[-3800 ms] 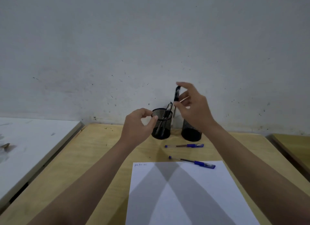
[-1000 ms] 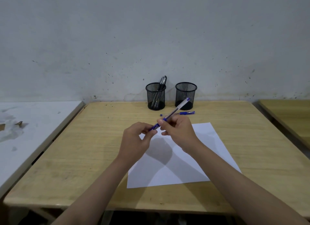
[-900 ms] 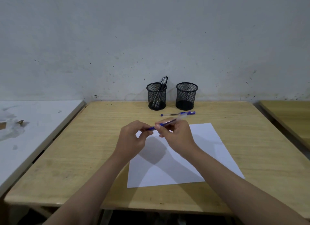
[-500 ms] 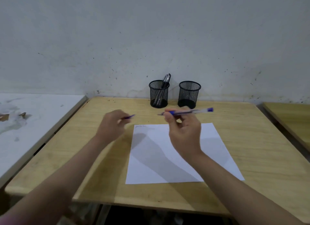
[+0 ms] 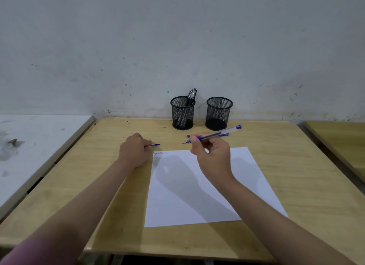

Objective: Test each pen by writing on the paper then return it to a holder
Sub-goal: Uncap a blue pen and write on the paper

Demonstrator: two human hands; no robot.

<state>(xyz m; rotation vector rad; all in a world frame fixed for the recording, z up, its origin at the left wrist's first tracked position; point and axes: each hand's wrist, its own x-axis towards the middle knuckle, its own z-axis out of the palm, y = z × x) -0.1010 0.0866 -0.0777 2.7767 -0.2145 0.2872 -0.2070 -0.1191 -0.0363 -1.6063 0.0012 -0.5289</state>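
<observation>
My right hand (image 5: 212, 156) grips an uncapped blue pen (image 5: 221, 133) above the top edge of the white paper (image 5: 197, 187), its tip pointing left. My left hand (image 5: 134, 149) rests on the desk left of the paper, shut on the pen's blue cap (image 5: 155, 145). A little writing sits at the paper's top left corner (image 5: 161, 152). A second blue pen (image 5: 225, 134) lies on the desk behind the held one, mostly hidden. Two black mesh holders stand by the wall: the left holder (image 5: 182, 113) has two black pens (image 5: 190, 97), the right holder (image 5: 218, 112) looks empty.
The wooden desk (image 5: 296, 166) ends at the grey wall behind the holders. A white table (image 5: 29, 146) adjoins on the left with a small scrap (image 5: 12, 140) on it. Another wooden desk (image 5: 339, 140) stands at the right.
I pulled the cap off the blue pen. My left hand moved left with the cap and settled on the desk. My right hand keeps the pen, now lower and nearer the paper.
</observation>
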